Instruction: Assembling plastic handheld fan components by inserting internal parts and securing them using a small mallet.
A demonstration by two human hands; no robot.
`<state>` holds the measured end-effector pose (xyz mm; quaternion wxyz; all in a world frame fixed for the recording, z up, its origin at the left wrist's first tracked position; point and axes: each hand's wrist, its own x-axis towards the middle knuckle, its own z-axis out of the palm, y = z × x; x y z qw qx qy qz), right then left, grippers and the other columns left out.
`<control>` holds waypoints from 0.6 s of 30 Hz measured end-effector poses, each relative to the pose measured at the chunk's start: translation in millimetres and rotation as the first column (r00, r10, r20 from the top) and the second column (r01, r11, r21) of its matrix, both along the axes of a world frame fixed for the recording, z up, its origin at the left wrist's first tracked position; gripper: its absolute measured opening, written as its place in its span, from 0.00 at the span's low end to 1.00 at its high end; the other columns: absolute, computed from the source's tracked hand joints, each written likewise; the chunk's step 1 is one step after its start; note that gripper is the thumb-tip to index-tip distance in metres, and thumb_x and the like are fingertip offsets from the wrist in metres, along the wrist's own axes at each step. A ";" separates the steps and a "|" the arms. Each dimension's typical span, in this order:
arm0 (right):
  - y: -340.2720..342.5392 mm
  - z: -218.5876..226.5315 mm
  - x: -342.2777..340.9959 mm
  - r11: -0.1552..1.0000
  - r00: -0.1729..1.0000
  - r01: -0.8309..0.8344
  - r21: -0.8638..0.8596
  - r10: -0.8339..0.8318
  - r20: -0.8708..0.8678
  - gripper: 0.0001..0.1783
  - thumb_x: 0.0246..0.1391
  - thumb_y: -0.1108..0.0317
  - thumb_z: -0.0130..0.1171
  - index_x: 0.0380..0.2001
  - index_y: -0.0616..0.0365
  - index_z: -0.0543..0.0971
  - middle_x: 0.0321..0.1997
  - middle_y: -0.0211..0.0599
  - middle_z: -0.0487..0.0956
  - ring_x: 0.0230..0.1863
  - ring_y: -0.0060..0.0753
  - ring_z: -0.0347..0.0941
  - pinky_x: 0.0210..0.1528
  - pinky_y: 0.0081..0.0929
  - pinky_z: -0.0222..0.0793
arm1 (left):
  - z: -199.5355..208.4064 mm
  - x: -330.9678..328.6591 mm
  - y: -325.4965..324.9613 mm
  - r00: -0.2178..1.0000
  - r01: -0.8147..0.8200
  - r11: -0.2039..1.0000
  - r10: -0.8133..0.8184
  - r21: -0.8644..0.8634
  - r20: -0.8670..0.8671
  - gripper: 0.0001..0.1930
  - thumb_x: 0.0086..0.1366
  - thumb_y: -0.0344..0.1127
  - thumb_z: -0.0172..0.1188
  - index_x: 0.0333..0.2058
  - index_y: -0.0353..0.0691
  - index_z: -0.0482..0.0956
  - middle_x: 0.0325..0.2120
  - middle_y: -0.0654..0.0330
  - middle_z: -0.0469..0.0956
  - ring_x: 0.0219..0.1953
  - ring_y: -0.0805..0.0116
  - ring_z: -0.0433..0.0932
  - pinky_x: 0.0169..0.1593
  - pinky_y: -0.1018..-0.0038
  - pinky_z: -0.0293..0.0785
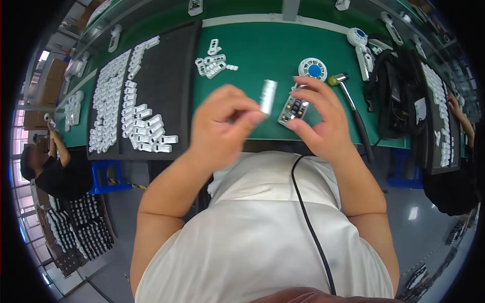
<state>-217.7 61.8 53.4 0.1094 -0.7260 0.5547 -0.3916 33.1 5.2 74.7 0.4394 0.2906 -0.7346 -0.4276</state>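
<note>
My left hand [222, 123] pinches a slim white plastic piece [269, 96] between thumb and fingers, upright and slightly smeared by motion. Just to its right, my right hand [323, 116] curls its thumb and fingers around the handle [292, 112] of a small handheld fan. The handle's face is uncovered, with dark inner parts showing. Beyond my fingers lies the fan's round white head [305, 64] with a blue centre. The white piece and the handle are apart.
A black tray [169, 70] of white plastic parts lies left; a loose pile of similar parts [214, 64] is farther back. A hammer [359, 123], a black bag-like object [388, 98] and another fan [357, 37] are right. People sit on both sides.
</note>
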 end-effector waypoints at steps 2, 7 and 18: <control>3.7 -11.4 10.4 0.982 0.838 -0.189 -0.004 0.164 0.521 0.28 0.53 0.68 0.79 0.57 0.59 0.83 0.68 0.50 0.76 0.62 0.51 0.80 0.63 0.37 0.77 | -19.2 -30.0 12.5 0.996 0.038 0.998 -0.034 0.049 -0.085 0.03 0.68 0.29 0.73 0.37 0.37 0.88 0.33 0.63 0.78 0.31 0.73 0.74 0.35 0.75 0.70; 12.6 -27.9 -7.2 0.986 0.680 -0.154 -0.060 0.150 0.717 0.27 0.50 0.69 0.79 0.54 0.61 0.83 0.66 0.48 0.79 0.60 0.44 0.81 0.61 0.35 0.77 | -43.0 -54.4 8.2 0.968 0.231 0.943 -0.198 0.240 -0.153 0.08 0.67 0.30 0.75 0.43 0.40 0.89 0.42 0.57 0.82 0.41 0.64 0.81 0.44 0.71 0.77; 26.4 -11.6 -74.4 0.961 0.912 0.197 0.192 -0.108 -0.395 0.24 0.50 0.68 0.79 0.50 0.60 0.84 0.60 0.41 0.85 0.57 0.52 0.80 0.60 0.43 0.77 | -74.3 -92.6 -10.5 0.890 0.064 0.949 0.085 -0.307 0.448 0.38 0.59 0.52 0.80 0.63 0.40 0.78 0.65 0.47 0.76 0.72 0.42 0.70 0.72 0.48 0.67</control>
